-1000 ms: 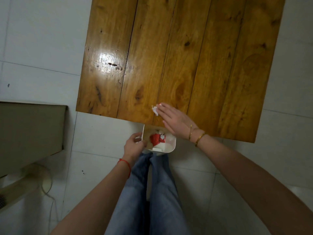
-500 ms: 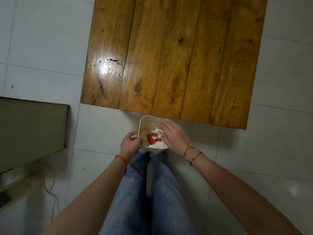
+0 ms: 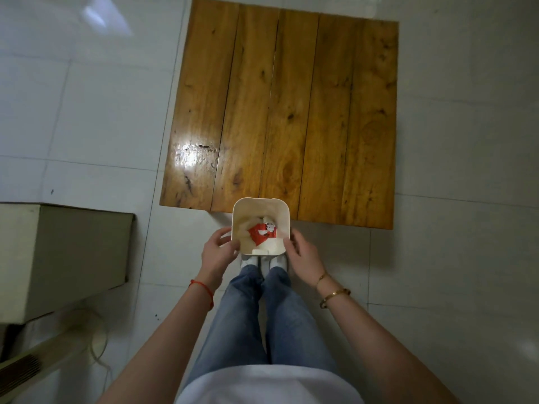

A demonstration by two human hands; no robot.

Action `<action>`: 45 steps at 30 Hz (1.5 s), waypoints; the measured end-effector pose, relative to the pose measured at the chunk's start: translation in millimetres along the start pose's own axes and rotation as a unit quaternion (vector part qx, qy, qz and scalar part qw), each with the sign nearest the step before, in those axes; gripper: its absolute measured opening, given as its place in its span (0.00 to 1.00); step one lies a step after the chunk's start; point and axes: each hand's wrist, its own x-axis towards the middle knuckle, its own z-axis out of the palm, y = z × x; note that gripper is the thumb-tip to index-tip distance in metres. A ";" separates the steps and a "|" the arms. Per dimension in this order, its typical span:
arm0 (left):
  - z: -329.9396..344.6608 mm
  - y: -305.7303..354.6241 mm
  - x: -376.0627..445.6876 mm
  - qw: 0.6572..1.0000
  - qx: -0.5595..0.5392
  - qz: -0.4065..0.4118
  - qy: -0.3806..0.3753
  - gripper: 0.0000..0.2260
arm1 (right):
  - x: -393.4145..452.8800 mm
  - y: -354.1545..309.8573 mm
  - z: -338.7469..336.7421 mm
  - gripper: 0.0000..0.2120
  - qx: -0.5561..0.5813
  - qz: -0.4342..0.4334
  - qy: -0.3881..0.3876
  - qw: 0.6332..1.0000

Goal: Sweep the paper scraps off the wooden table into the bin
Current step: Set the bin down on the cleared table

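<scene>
Left hand (image 3: pixel 217 252) grip: fingers curled on the left wall of the bin (image 3: pixel 260 227), thumb over the rim, closed on it. Outboard of that grip sits a beige box (image 3: pixel 62 252) on the floor, well apart from the bin.

Between the two grips: the bin, small, cream plastic, square mouth up, held just off the near edge of the surface (image 3: pixel 291 112). Its far rim overlaps that edge in view; we can't tell if it touches. Inside, paper scraps (image 3: pixel 262 232): a red-and-white piece on top, paler bits under it.

Right hand (image 3: pixel 304 256) grip: fingers against the right wall. We can't tell whether it clamps the wall or only steadies it, and whether it's closed isn't clear either.

Beyond both grips the surface shows bare planks, with no scraps that we can see. We judge the sweep is about done.

Handling, our call: the bin looks light, thin-walled and smooth, so it may flex or slip if squeezed hard. Take it on opposite walls near the rim, as now, or under the base. The scraps are near weightless and loose, so keep the mouth level, avoid fast moves, and don't tip it toward the surface.
</scene>
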 end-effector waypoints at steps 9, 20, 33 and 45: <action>5.5 54.2 -16.5 0.999 -0.018 0.029 -0.021 0.22 | 5.0 -49.5 -28.0 0.13 0.034 -0.001 0.044 0.998; -6.6 163.2 29.7 0.992 0.023 0.100 -0.074 0.23 | 77.8 -135.6 -44.8 0.16 0.027 -0.014 0.106 0.994; -13.6 275.4 125.7 0.971 0.145 0.118 -0.149 0.26 | 198.1 -196.8 -51.5 0.19 0.038 0.021 0.155 0.987; 1.5 306.3 182.2 0.969 0.166 0.108 -0.146 0.25 | 266.6 -201.5 -66.6 0.18 0.032 0.027 0.140 0.989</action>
